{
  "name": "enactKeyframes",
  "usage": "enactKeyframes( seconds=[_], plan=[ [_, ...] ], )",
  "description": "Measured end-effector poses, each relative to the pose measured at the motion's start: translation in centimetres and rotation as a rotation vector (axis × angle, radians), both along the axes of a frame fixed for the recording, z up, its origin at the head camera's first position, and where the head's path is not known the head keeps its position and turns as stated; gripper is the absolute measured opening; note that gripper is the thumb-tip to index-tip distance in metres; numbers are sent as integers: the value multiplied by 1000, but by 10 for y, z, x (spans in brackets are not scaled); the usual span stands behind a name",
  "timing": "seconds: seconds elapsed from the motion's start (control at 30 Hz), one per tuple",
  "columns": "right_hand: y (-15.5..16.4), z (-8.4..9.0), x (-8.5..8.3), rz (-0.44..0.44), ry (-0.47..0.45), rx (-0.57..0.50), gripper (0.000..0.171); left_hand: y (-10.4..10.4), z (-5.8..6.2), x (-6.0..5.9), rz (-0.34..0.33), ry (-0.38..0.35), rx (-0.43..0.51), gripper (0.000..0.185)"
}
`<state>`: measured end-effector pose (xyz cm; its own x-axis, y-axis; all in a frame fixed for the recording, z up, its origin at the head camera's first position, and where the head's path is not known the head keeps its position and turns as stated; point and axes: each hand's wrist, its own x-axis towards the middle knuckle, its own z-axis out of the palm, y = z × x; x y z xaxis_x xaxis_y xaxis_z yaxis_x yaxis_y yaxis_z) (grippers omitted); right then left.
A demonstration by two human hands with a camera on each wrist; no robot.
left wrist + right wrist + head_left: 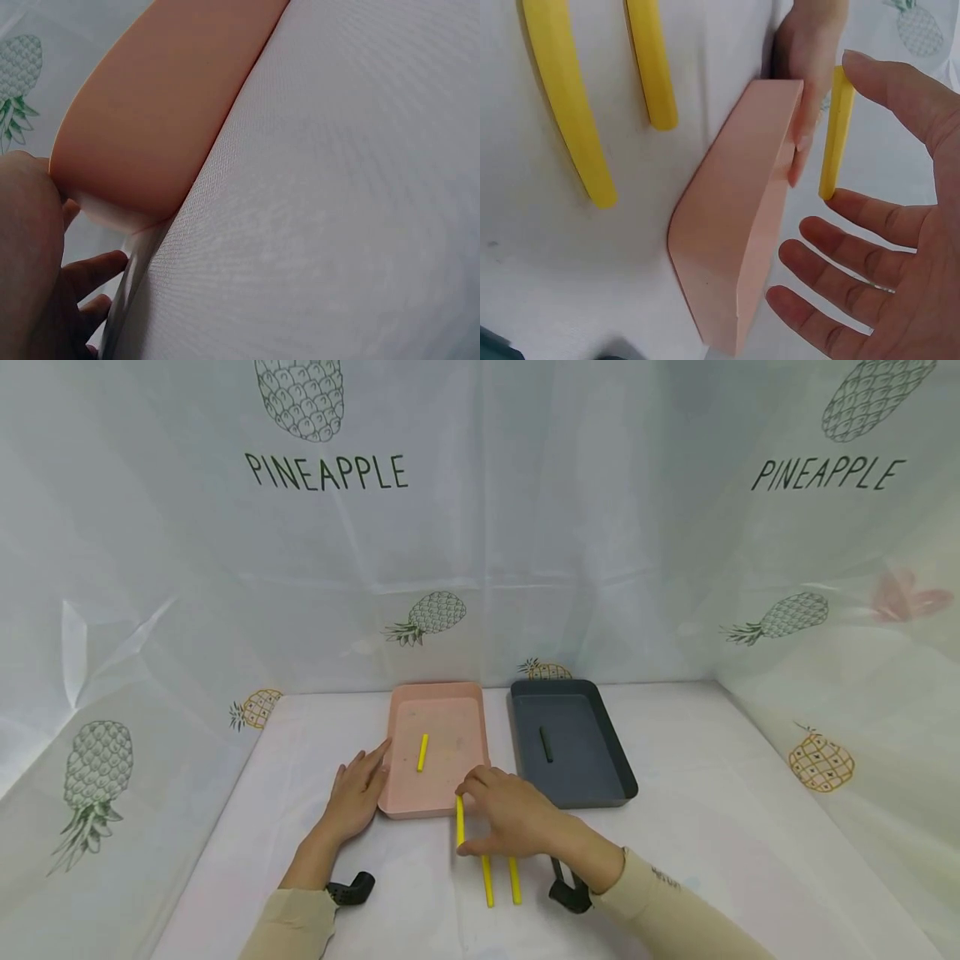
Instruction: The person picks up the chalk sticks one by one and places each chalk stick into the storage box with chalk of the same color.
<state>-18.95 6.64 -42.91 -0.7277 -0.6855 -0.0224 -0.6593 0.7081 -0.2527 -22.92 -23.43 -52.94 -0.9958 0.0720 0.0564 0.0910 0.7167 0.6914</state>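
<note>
My right hand [517, 814] pinches a slim yellow stick [838, 135], thumb at one end and index finger at the other. The other fingers are spread apart. In the head view this stick overlaps the near right corner of a shallow pink tray [438, 805]. Another yellow stick [422, 752] lies inside that tray. My left hand [356, 797] rests along the tray's left side, fingers extended and thumb at the wall. Two more yellow sticks, one [488, 883] left of the other [515, 883], lie on the table, partly hidden under my right hand.
A dark grey tray [573, 796] stands right of the pink one, holding a dark green stick [546, 744]. Dark slim pieces [557, 868] show beside my right wrist, partly covered. A white cloth [720, 827] covers the table; pineapple-printed sheets [570, 568] hang behind and at both sides.
</note>
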Motion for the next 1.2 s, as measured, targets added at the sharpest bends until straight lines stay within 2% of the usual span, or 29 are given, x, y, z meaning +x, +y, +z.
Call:
enactKeyframes(
  seconds=[0.27,0.9,1.2],
  plan=[
    [-3,3,-11,-2,44,-8,72,1,-1,0,-1,4,1,52],
    [-16,0,-42,-22,46,-50,68,2,-1,1,8,11,-18,53],
    [-25,-1,-52,-39,24,-70,72,2,-1,1,-1,20,-14,52]
  ],
)
